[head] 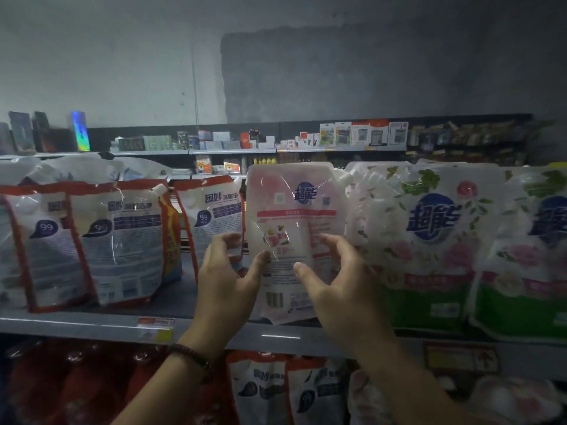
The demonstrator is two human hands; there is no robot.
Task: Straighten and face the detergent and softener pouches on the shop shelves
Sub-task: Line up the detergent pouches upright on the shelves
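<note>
- A pale pink, translucent plastic spout pouch [294,210] with a blue logo stands upright between the two hands. Its printed back with the barcode faces out, and its bottom edge sits at the front lip of the grey metal shelf [92,326].
- Left hand [227,271]: the thumb lies over the pouch's face and the fingers are curled at its left edge. I cannot tell whether they pinch that edge.
- Right hand [337,280]: arched and spread in front of the lower right of the pouch, fingers not closed on anything. Contact is unclear.
- Just beyond the left hand's fingers stands a white pouch with red trim [211,210], close against the pink pouch's left edge — little room there.
- Further left of that hand, a strip of bare shelf shows below and beside the red-trimmed pouch.
- Right of the right hand, a white floral pouch with a green base [429,240] crowds the pink pouch's right edge.
- A dark beaded bracelet [190,355] circles the left wrist.
</note>
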